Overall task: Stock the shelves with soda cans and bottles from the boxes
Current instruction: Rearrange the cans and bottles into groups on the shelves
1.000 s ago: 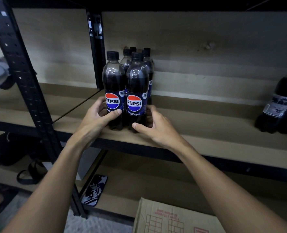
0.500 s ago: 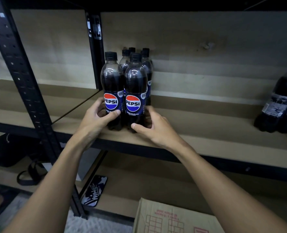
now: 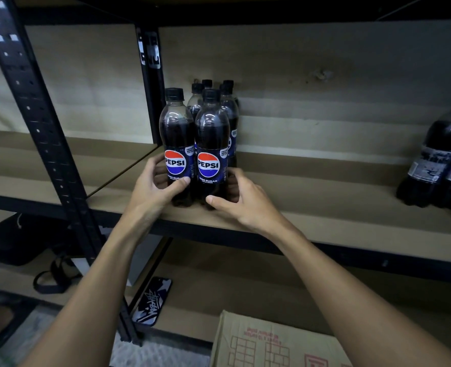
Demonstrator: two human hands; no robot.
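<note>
Several Pepsi Zero Sugar bottles stand upright in a tight group on the wooden shelf. The front left bottle and the front right bottle face me with their labels. My left hand curls round the base of the front left bottle, thumb across its front. My right hand grips the base of the front right bottle, thumb at its foot. The bottles behind are mostly hidden; only their caps and shoulders show.
Two large dark soda bottles stand at the shelf's right end. A black upright post rises at the left. A cardboard box sits below me. A printed phone-like slab and a dark strap lie on the lower shelf.
Both hands stay round the two front bottles. The view has shifted slightly; the bottles sit a little further back on the shelf.
</note>
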